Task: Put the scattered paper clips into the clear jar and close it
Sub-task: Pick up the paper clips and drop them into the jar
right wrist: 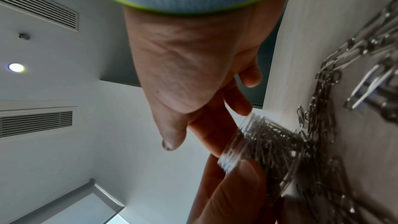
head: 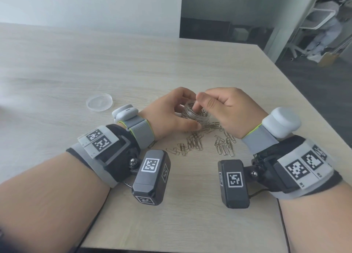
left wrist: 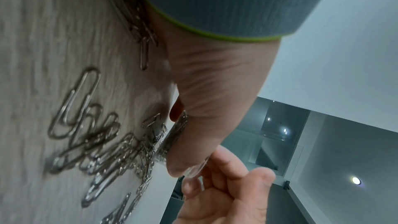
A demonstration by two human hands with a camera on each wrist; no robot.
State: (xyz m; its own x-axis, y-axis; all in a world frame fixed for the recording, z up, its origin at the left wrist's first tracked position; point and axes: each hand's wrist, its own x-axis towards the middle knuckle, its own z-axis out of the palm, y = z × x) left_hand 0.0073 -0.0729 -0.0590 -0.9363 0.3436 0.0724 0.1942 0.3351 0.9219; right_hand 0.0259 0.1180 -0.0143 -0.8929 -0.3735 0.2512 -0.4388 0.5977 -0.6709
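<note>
Left hand (head: 171, 111) curls round the clear jar (head: 197, 112), thumb on the near wall, fingers on the far side; jar stands on the table (head: 76, 62) just beyond the loose clips. Right hand (head: 226, 110) is over the jar mouth with thumb and fingers bunched together. Whether they pinch a clip I cannot tell; the tips are hidden in the head view and the right wrist view shows nothing clearly between them.

Jar: already well filled with clips (right wrist view). Lid (head: 99, 102) lies flat on the table to the left, well apart from the jar.

Paper clips (head: 192, 145): many left, in two loose bunches on the near side of the jar, more right against its base.

Handling notes:
- Clips are light, stiff wire, thin and flat on the table. Likely hard to lift singly; several look interlocked, so a pinch may drag up a clump.
- Best hold, I judge: pinch a small bunch at its raised edge, or sweep it toward the jar.
- Jar wall is smooth and probably slippery; keep the hold low and steady while filling.
- Lid is thin and light; take it by the rim.
</note>
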